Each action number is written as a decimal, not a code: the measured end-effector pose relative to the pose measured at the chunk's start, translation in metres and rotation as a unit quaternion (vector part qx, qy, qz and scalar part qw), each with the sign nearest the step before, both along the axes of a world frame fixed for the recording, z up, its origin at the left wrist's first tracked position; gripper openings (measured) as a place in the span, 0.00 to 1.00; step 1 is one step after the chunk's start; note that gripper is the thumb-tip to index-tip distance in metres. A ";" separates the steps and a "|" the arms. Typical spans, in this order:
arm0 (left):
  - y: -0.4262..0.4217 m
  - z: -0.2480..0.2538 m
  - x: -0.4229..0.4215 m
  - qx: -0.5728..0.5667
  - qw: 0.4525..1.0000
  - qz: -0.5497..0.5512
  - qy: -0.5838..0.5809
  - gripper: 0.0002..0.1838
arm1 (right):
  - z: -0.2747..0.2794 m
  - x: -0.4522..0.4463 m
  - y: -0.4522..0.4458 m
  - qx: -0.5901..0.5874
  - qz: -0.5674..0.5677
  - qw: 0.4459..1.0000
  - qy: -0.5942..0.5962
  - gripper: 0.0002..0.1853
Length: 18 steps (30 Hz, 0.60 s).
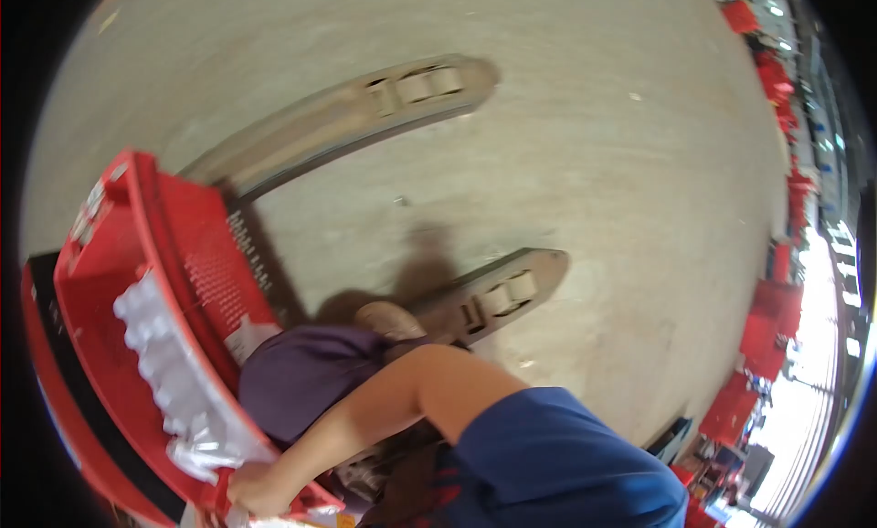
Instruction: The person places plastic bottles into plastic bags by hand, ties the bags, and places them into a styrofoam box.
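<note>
My right hand [260, 489] is closed on the near rim of a red plastic crate [196, 254], its bare forearm crossing the lower part of the view from a blue sleeve [575, 464]. Inside the crate, close to that hand, lies a bumpy, pale grey-white packing piece [160, 354] with crumpled clear plastic [206, 450] at its lower end. The crate rests at the base of two long forks. My left hand does not show.
Two worn forks, a far one [365, 112] and a near one [502, 295], stretch across the concrete floor [594, 163]. Purple trousers [315, 377] and a shoe [388, 320] are beside the crate. Several red containers [767, 318] line the right edge.
</note>
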<state>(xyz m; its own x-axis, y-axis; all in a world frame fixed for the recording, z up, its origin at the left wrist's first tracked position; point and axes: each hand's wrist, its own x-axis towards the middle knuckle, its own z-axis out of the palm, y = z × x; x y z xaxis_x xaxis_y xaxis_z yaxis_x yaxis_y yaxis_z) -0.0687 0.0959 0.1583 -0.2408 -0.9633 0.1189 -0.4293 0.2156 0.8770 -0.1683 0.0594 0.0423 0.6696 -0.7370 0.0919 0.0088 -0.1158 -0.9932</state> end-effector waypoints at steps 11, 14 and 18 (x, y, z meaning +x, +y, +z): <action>0.025 -0.043 0.029 0.208 0.950 0.231 -0.017 0.14 | 0.004 -0.012 -0.004 0.149 -0.010 0.986 -0.072 0.14; 0.027 -0.053 0.034 0.235 0.943 0.236 0.002 0.15 | 0.001 -0.011 -0.004 0.193 -0.008 0.980 -0.058 0.14; 0.015 -0.052 0.002 0.165 0.942 0.291 0.019 0.12 | 0.007 -0.024 -0.010 0.309 -0.054 0.945 -0.087 0.12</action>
